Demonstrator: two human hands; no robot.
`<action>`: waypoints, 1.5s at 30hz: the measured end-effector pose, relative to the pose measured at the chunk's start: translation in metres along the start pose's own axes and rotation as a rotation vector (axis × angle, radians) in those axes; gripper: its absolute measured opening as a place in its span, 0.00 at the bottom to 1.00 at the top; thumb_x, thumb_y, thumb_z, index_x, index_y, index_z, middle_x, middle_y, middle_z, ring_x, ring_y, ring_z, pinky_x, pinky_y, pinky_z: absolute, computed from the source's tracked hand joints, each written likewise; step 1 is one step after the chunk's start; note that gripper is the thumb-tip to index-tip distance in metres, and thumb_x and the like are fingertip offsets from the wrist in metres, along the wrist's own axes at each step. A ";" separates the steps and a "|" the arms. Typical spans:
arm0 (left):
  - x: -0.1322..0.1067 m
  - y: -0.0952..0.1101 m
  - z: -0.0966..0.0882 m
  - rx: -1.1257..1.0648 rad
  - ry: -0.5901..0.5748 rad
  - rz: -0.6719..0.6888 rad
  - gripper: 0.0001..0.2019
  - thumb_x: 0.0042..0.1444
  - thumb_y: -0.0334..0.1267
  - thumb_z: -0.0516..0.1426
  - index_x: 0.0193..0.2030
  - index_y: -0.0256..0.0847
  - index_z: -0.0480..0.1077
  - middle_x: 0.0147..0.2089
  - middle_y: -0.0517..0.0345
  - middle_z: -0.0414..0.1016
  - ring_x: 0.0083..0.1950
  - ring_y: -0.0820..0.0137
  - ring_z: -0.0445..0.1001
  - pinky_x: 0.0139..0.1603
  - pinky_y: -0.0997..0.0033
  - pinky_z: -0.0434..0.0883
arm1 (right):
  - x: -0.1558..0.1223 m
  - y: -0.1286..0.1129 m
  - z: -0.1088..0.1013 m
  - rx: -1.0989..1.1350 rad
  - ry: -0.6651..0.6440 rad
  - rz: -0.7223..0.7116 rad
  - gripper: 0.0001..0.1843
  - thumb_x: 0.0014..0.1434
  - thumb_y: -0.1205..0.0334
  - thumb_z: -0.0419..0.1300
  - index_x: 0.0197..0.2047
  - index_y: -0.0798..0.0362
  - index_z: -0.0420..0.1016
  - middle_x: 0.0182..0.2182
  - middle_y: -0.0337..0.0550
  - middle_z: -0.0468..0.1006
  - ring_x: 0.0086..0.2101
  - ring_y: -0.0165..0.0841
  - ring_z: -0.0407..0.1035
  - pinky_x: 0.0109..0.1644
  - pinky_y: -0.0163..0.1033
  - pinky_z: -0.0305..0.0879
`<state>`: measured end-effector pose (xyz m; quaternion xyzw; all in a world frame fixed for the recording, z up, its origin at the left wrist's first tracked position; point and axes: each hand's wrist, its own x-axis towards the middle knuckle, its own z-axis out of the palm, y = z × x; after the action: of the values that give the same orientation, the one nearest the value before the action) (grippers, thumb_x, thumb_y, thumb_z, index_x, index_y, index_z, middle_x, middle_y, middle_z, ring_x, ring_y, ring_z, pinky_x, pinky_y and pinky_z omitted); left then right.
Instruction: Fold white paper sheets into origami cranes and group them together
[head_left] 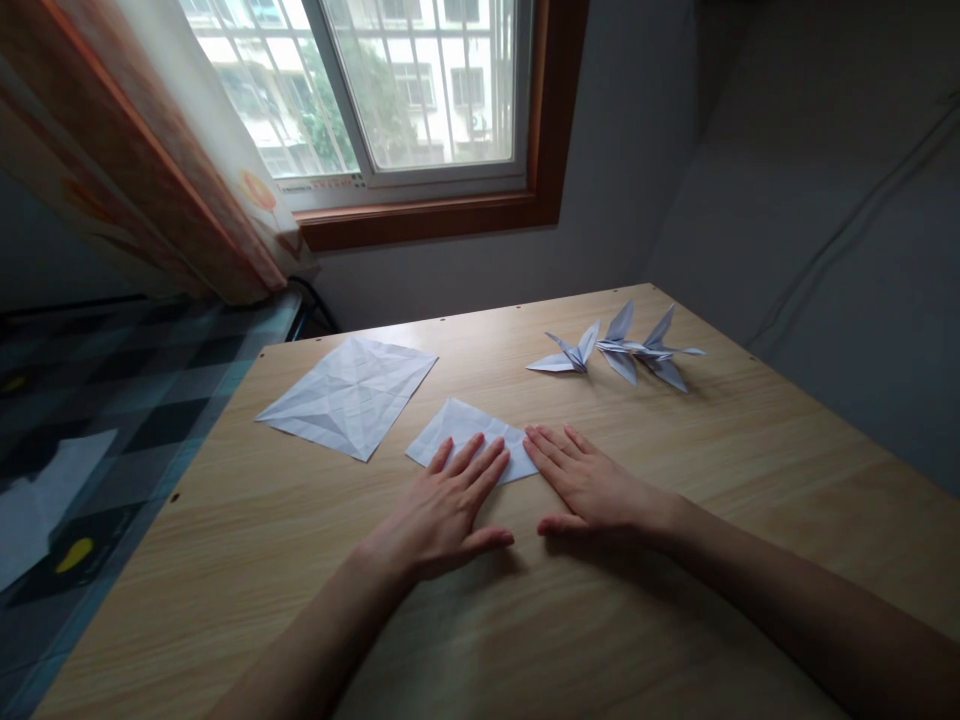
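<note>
A small folded white paper lies on the wooden table. My left hand lies flat and open with its fingers stretched onto the paper's near edge. My right hand lies flat and open beside it, fingertips touching the paper's right corner. Neither hand grips anything.
A creased white square sheet lies unfolded to the left. Folded paper cranes sit at the far right of the table. Left of the table is a checked bed cover with white paper; a window and curtain stand behind.
</note>
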<state>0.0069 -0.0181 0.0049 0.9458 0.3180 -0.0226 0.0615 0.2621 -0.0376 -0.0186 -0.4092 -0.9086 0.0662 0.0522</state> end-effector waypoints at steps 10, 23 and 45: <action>0.003 -0.004 0.006 0.053 0.124 -0.031 0.27 0.67 0.52 0.46 0.70 0.46 0.55 0.70 0.50 0.60 0.70 0.56 0.58 0.67 0.49 0.56 | -0.019 0.036 -0.011 0.078 -0.095 0.038 0.41 0.64 0.36 0.48 0.73 0.45 0.41 0.71 0.48 0.49 0.69 0.50 0.41 0.68 0.64 0.40; 0.006 0.017 -0.004 0.406 0.238 0.150 0.17 0.65 0.27 0.45 0.58 0.28 0.64 0.51 0.36 0.75 0.48 0.56 0.76 0.42 0.60 0.71 | -0.007 0.017 -0.013 -0.160 0.376 -0.147 0.24 0.65 0.63 0.53 0.62 0.61 0.66 0.59 0.59 0.71 0.57 0.46 0.66 0.60 0.54 0.62; 0.012 0.014 -0.008 -0.935 0.914 -0.308 0.06 0.56 0.38 0.61 0.31 0.39 0.71 0.26 0.59 0.75 0.27 0.72 0.73 0.29 0.73 0.71 | -0.006 0.011 -0.008 -0.173 0.845 -0.222 0.29 0.57 0.60 0.66 0.60 0.50 0.62 0.59 0.57 0.67 0.58 0.48 0.63 0.57 0.56 0.67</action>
<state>0.0252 -0.0212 0.0136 0.6780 0.4198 0.5117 0.3198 0.2753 -0.0347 -0.0130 -0.3030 -0.8482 -0.1889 0.3913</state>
